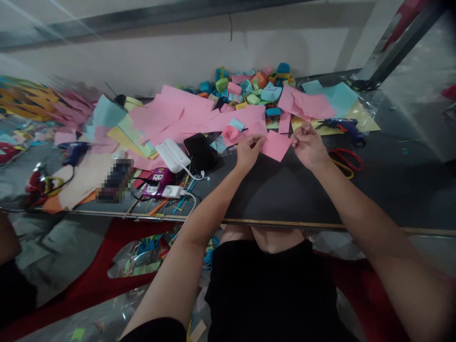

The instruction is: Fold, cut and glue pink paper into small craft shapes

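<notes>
A small pink paper square (276, 147) hangs above the dark tabletop, turned so that one corner points down. My left hand (248, 153) pinches its left edge between thumb and fingers. At the opposite corner my right hand (309, 146) is closed, fingers curled, its fingertips meeting the paper. Just behind my left hand lie a curled pink paper strip (232, 135) and a light blue paper piece (237, 124). Right of my right hand are red-and-yellow-handled scissors (347, 161) and a blue glue gun (344, 126).
Folded coloured paper boxes (252, 88) are heaped at the wall, behind pink sheets (174, 111). To my left lie a white power bank (173, 155), a black phone-like object (200, 151), a purple power strip (156, 183) with cables, and another glue gun (73, 152). The table edge (285, 223) runs before my lap.
</notes>
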{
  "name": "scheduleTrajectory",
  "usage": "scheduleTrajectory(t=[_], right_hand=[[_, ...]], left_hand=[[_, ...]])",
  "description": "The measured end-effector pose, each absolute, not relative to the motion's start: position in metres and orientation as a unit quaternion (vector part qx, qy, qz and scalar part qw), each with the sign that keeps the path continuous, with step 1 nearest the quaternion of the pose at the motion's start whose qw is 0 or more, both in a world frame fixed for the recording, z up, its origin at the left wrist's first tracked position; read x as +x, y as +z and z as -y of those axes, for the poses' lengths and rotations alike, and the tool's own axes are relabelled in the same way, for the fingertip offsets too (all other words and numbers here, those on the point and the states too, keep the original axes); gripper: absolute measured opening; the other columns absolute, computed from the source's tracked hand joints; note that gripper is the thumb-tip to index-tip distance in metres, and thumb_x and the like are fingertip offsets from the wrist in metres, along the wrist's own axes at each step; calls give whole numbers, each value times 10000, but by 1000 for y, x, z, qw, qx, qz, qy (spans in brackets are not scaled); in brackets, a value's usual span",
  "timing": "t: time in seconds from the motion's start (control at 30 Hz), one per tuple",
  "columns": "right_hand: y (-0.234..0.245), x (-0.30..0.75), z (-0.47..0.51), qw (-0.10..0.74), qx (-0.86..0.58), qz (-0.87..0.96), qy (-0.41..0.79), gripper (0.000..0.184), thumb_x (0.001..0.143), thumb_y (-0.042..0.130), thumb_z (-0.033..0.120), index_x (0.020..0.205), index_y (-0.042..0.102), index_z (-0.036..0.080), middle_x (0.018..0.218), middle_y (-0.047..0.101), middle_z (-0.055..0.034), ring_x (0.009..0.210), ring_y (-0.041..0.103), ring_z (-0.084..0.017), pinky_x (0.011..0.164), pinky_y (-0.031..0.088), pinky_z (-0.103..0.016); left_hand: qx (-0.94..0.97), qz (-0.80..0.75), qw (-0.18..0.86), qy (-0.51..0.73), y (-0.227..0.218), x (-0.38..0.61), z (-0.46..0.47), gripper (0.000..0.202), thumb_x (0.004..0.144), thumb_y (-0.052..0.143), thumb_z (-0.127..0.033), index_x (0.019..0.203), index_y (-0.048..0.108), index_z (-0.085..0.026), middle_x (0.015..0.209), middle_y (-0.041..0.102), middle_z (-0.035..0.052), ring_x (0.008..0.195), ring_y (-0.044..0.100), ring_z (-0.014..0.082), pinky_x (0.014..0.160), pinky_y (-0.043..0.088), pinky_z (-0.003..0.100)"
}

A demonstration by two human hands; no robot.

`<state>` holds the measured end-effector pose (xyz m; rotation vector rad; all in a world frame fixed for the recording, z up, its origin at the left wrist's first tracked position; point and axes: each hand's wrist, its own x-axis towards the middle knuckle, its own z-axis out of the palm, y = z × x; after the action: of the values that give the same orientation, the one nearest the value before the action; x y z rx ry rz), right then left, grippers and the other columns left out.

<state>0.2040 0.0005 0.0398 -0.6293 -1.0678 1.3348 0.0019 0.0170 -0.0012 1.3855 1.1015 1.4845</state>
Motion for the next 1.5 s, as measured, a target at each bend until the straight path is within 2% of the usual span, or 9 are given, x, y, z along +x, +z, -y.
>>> scheduleTrajectory(t=[0.2,0.43,0.63,0.8,0.97,1.17,1.5], right_hand=[[60,200,17,583,-225,460,631,438,531,751,203,728,364,257,626,315,76,591,378,-113,571,396,-267],[58,201,18,558,-220,479,641,416,555,779,202,756,420,265,637,348,79,620,401,-116,592,377,-288],[60,200,21,550,-186,483,656,434,576,824,220,745,425,255,611,348,88,600,370,-102,568,364,-257],[61,200,22,534,-169,496,664,420,573,828,213,717,436,258,585,371,87,591,359,-115,586,380,-279],[60,198,23,527,-187,515,649,492,545,858,290,686,388,259,559,368,87,575,346,-123,560,380,-289],[61,199,24,527,-196,520,643,556,539,853,305,696,322,257,562,322,90,572,346,-125,556,370,-302],[58,203,26,521,-183,530,644,573,511,873,331,659,325,256,552,296,75,600,323,-155,620,374,-340]], left_hand=[[526,-441,422,593,4,2,-17,28,874,740,-177,850,732,-187,726,683,6,626,587,98,631,496,256],[516,-451,422,594,6,3,-16,51,863,726,-128,845,738,-174,762,719,9,660,601,88,636,481,222],[521,-450,427,587,8,4,-15,72,864,718,-112,844,738,-177,775,732,12,679,623,91,658,491,229],[500,-452,448,587,9,5,-14,101,864,712,-86,820,733,-175,771,734,15,687,640,95,657,500,233],[492,-449,475,575,9,6,-15,85,870,717,-103,828,732,-175,790,740,23,743,669,109,738,540,263],[505,-450,472,565,7,5,-15,61,864,728,-140,823,736,-185,801,746,30,771,684,128,725,549,270],[509,-442,474,566,2,4,-17,34,847,758,-203,830,744,-177,818,761,32,794,699,128,742,560,257]])
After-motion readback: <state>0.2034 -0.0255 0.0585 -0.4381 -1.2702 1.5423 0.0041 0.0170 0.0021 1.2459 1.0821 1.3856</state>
